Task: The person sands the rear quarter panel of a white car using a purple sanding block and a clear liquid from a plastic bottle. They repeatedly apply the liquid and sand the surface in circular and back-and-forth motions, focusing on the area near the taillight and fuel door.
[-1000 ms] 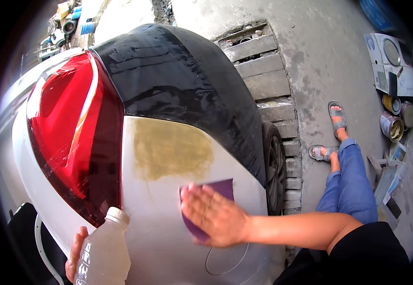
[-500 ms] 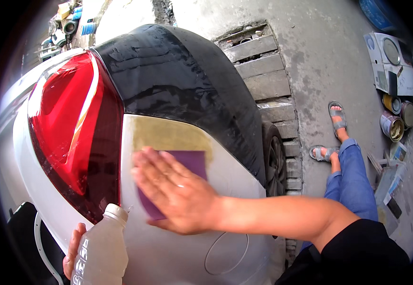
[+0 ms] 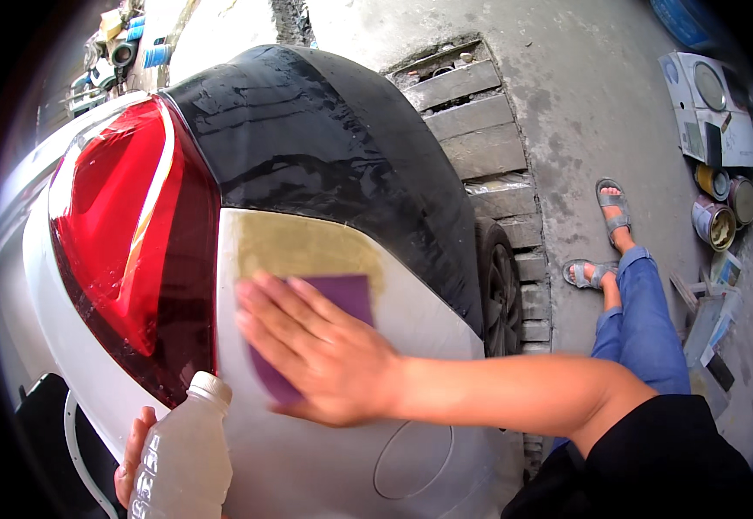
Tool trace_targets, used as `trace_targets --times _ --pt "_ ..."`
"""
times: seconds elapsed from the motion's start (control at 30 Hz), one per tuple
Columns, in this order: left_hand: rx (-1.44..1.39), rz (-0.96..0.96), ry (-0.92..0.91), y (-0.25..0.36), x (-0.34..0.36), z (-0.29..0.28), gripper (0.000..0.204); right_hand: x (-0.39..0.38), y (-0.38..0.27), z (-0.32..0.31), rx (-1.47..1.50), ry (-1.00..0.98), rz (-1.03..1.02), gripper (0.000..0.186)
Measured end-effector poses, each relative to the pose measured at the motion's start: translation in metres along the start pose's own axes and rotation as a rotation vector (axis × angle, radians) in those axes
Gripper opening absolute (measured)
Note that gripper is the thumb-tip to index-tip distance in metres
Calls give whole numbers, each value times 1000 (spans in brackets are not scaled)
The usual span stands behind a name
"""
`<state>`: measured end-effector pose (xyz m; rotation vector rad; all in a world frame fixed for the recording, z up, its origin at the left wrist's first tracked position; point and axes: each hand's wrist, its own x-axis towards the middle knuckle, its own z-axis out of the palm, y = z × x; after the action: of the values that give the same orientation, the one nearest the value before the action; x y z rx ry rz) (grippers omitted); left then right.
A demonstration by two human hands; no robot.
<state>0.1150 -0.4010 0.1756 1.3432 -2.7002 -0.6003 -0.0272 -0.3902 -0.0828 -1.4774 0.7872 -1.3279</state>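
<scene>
My right hand [image 3: 324, 350] lies with its fingers extended over a purple sheet of sandpaper [image 3: 342, 294], holding it pressed against the white rear panel [image 3: 428, 329] of a car. A yellowish-tan patch of filler [image 3: 298, 242] shows just beyond the sandpaper. At the lower left, my left hand [image 3: 134, 454] is closed around a translucent plastic bottle [image 3: 188, 450] with a white cap; the bottle covers part of that hand. The bottle stands tilted beside the red tail light [image 3: 125, 225].
Black sheeting [image 3: 307, 147] covers the car's side above the wheel [image 3: 500, 290]. A slatted drain cover [image 3: 480, 130] runs along the floor. Open cans [image 3: 714, 223] and a white carton [image 3: 714, 112] stand at the right. A round fuel flap outline [image 3: 413, 460] is near my forearm.
The view has shifted slightly. My right hand and the sandpaper stay at almost the same place on the panel, with the hand blurred by motion. The left hand still holds the bottle.
</scene>
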Motion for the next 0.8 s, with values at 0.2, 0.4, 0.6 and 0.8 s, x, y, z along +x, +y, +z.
trace_targets --times 0.2,0.4,0.6,0.8 --pt "178 -297 106 5 -29 -10 114 -65 2 -9 42 -31 102 95" --pt "449 -282 -18 -3 -36 -27 109 -8 8 -3 -10 -24 -19 94" --pt "264 -280 192 3 -31 -6 106 -104 10 -8 29 -99 196 91" --pt "622 -259 -341 8 -6 -35 92 -14 26 -2 -24 -22 103 89"
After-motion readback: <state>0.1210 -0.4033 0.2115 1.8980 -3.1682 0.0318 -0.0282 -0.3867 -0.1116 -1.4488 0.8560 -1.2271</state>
